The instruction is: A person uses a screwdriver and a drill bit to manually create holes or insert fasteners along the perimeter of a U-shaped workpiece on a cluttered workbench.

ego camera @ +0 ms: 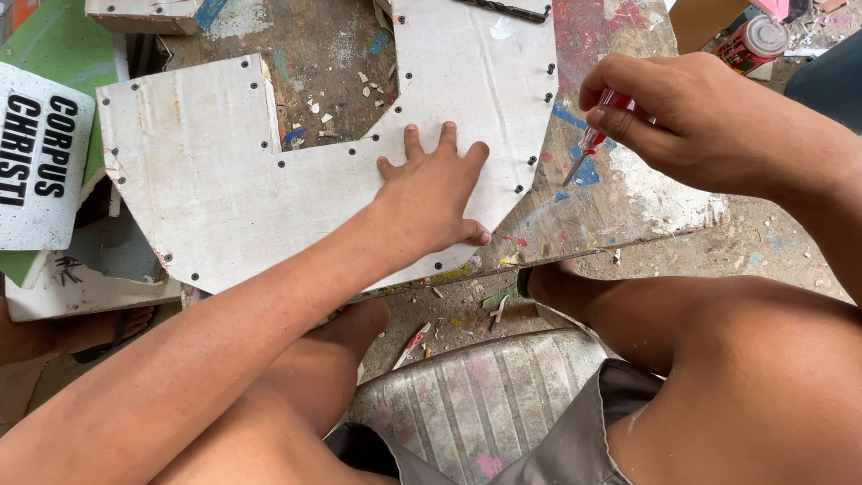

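A large white curved board [215, 180], studded with dark screws along its edges, lies on a paint-stained wooden table [620, 193]. My left hand [435, 193] presses flat on the board's lower right part, fingers spread. My right hand [669, 112] is closed around a small red-handled screwdriver [593, 139], its tip pointing down at the table just off the board's right edge, near a row of screws [532, 160].
A white sign panel with black lettering [40, 157] stands at the left. A red and white can [752, 42] sits at the top right. Debris chips lie in the board's cut-out. My knees and a worn grey seat [485, 386] are below the table.
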